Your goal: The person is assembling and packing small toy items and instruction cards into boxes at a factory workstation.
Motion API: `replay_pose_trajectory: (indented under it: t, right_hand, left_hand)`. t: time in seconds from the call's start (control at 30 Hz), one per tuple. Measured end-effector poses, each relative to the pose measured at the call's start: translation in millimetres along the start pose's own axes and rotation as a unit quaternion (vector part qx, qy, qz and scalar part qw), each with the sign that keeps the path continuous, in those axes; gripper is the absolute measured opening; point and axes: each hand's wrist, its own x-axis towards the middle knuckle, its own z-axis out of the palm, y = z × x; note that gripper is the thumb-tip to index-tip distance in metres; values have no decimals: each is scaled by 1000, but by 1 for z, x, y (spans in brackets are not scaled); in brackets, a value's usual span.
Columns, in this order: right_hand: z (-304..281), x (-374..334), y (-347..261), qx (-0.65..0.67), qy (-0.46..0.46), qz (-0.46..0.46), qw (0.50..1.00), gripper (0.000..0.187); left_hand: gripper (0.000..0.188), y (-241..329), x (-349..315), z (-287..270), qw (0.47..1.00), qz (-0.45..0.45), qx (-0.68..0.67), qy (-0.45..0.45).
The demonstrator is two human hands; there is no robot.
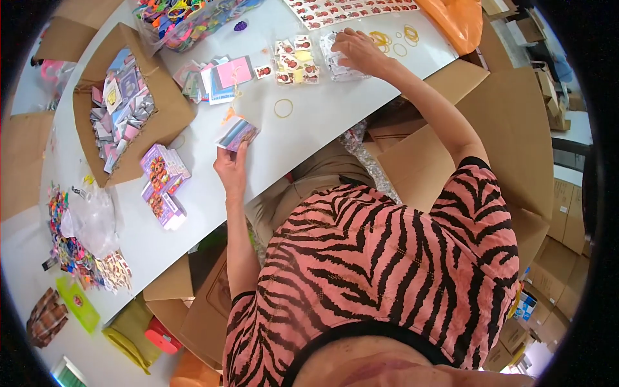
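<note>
My left hand (232, 169) is closed on a small flat card pack (238, 134) with a purple-blue printed face, holding it over the table's near edge. An orange piece (228, 115) shows at the pack's far end. Farther right, my right hand (358, 53) reaches down onto a pile of small white slips (340, 72), its fingers bent together; whatever lies between the fingertips is hidden. Left of that pile sits a clear-wrapped batch of printed stickers (296, 61), with a single sticker (262, 71) beside it.
A carton of small packs (173, 106) stands at left, near purple printed boxes (161, 171). Bags of colourful trinkets (187, 22) lie at the back. Pink and blue cards (225, 77), rubber bands (283, 108) and a sticker sheet (348, 9) are on the table. Open cartons (490, 129) stand at right.
</note>
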Motion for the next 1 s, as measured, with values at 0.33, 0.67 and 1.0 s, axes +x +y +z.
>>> replay_pose_trajectory:
  t: [0.33, 0.67, 1.0]
  right_hand:
    - [16, 0, 1, 36, 59, -14, 998, 17]
    - [-11, 6, -7, 165, 85, 26, 982, 11]
    - [-83, 38, -143, 345, 133, -164, 915, 7]
  left_hand:
    - [34, -4, 2, 2, 1000, 9, -3, 2]
    - [33, -5, 0, 1, 999, 32, -24, 21]
    - [35, -2, 1, 7, 997, 48, -51, 13]
